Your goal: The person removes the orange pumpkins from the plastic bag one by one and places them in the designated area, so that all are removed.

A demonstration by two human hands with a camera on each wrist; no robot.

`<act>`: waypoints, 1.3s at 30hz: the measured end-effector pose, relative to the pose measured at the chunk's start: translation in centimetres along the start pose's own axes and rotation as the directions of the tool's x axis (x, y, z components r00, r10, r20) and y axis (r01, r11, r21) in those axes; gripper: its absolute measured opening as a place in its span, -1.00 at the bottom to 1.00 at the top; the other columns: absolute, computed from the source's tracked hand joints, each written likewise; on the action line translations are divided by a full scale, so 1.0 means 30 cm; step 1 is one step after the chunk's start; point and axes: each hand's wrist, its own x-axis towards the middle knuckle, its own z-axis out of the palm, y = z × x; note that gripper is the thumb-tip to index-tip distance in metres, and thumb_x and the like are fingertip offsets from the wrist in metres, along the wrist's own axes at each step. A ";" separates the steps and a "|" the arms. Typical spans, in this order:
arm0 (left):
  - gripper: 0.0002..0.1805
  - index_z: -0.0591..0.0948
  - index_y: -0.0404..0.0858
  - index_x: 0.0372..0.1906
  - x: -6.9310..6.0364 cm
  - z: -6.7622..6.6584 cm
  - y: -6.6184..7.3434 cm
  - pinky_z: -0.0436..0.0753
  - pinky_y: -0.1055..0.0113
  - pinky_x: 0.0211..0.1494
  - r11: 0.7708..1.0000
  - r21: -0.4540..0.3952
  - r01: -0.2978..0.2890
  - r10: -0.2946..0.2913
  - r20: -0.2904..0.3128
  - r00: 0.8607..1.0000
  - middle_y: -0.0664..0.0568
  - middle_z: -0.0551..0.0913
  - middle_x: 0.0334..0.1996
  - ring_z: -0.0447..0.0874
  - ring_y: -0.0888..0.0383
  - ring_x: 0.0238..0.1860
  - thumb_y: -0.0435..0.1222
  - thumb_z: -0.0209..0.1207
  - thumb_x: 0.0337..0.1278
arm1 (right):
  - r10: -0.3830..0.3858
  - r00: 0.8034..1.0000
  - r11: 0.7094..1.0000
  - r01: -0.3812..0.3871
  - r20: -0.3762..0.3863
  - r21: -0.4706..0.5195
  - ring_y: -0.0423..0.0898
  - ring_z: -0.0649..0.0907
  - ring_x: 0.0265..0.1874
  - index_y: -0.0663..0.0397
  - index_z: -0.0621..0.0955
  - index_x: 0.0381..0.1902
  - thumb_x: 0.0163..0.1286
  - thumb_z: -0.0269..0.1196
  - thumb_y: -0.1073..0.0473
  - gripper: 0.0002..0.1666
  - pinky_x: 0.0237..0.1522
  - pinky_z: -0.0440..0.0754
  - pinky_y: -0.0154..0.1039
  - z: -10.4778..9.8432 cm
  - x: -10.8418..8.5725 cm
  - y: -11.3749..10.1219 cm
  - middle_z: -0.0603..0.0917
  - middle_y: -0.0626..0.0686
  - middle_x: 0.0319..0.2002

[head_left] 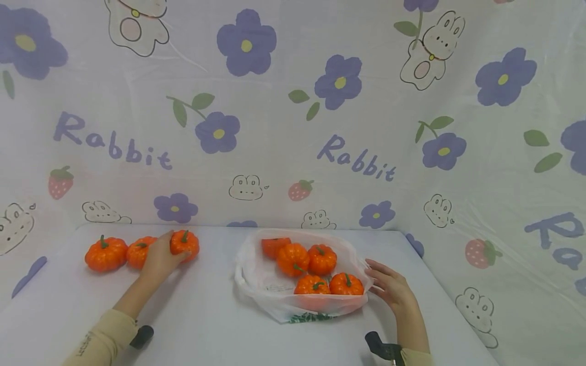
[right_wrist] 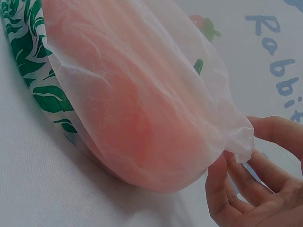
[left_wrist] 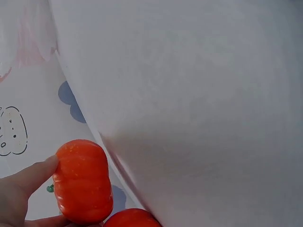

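My left hand [head_left: 161,256] grips an orange pumpkin [head_left: 184,244] at the left back of the table; in the left wrist view thumb and fingers hold the pumpkin [left_wrist: 83,182] by its sides. Two more pumpkins [head_left: 105,254] sit to its left, one partly behind the hand. A translucent white plastic bag [head_left: 270,301] lies open at the centre, with several orange pumpkins [head_left: 293,260] inside. At the bag's right edge is my right hand [head_left: 394,287]; the right wrist view shows its curved fingers at the gathered rim of the bag [right_wrist: 240,143], thumb and fingers on either side.
The white table [head_left: 197,325] meets a patterned curtain [head_left: 274,127] with rabbits, flowers and strawberries behind and at the right. Green leaf print marks the bag's front. A black strap device [head_left: 383,348] sits on the right wrist, another [head_left: 143,336] by the left.
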 end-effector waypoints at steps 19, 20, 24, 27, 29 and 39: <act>-0.15 0.05 -0.54 0.45 -0.004 -0.002 0.008 0.25 -0.28 0.43 1.000 0.014 -0.011 0.011 0.021 1.000 -0.48 0.16 0.42 0.14 -0.42 0.42 -0.30 0.23 0.23 | -0.014 1.000 1.000 0.014 -0.001 -0.008 0.13 0.34 0.34 0.12 0.29 0.45 0.43 0.19 0.08 -0.30 0.47 0.27 0.11 -0.007 -0.006 0.010 0.22 0.21 0.49; -0.16 0.05 -0.54 0.45 -0.004 -0.002 0.008 0.25 -0.28 0.42 1.000 0.016 -0.008 0.008 0.023 1.000 -0.48 0.16 0.42 0.15 -0.42 0.42 -0.29 0.23 0.24 | -0.015 1.000 1.000 0.015 -0.003 -0.010 0.13 0.34 0.34 0.12 0.29 0.45 0.43 0.19 0.07 -0.30 0.47 0.27 0.11 -0.007 -0.006 0.011 0.22 0.21 0.49; -0.19 0.08 -0.54 0.45 -0.006 -0.002 0.005 0.27 -0.27 0.42 1.000 0.025 -0.010 0.009 0.028 1.000 -0.48 0.17 0.41 0.16 -0.41 0.41 -0.30 0.20 0.26 | -0.014 1.000 1.000 0.014 -0.007 0.001 0.15 0.33 0.36 0.12 0.29 0.45 0.42 0.20 0.08 -0.30 0.48 0.26 0.11 -0.006 -0.002 0.013 0.22 0.20 0.49; -0.19 0.05 -0.55 0.45 -0.006 -0.001 0.004 0.25 -0.26 0.43 1.000 0.025 -0.011 0.010 0.031 0.999 -0.49 0.15 0.42 0.14 -0.41 0.42 -0.32 0.19 0.27 | -0.012 1.000 1.000 0.012 -0.004 0.005 0.17 0.30 0.39 0.12 0.28 0.45 0.42 0.20 0.08 -0.29 0.48 0.25 0.12 -0.005 0.001 0.013 0.21 0.20 0.50; -0.18 0.02 -0.55 0.46 -0.006 -0.001 0.005 0.23 -0.27 0.44 1.000 0.022 -0.013 0.012 0.032 0.999 -0.50 0.12 0.42 0.12 -0.42 0.43 -0.34 0.18 0.27 | -0.013 1.000 1.000 0.013 0.000 0.007 0.18 0.27 0.41 0.13 0.28 0.46 0.42 0.20 0.08 -0.28 0.49 0.24 0.14 -0.005 0.004 0.013 0.19 0.20 0.50; -0.15 -0.03 -0.53 0.48 -0.005 0.000 0.002 0.21 -0.28 0.44 0.999 0.037 0.003 -0.005 0.049 0.999 -0.50 0.10 0.43 0.09 -0.43 0.43 -0.23 0.14 0.33 | -0.002 1.000 1.000 0.002 -0.007 0.009 0.16 0.31 0.39 0.11 0.28 0.46 0.42 0.19 0.09 -0.29 0.48 0.27 0.12 -0.002 0.003 0.009 0.21 0.20 0.49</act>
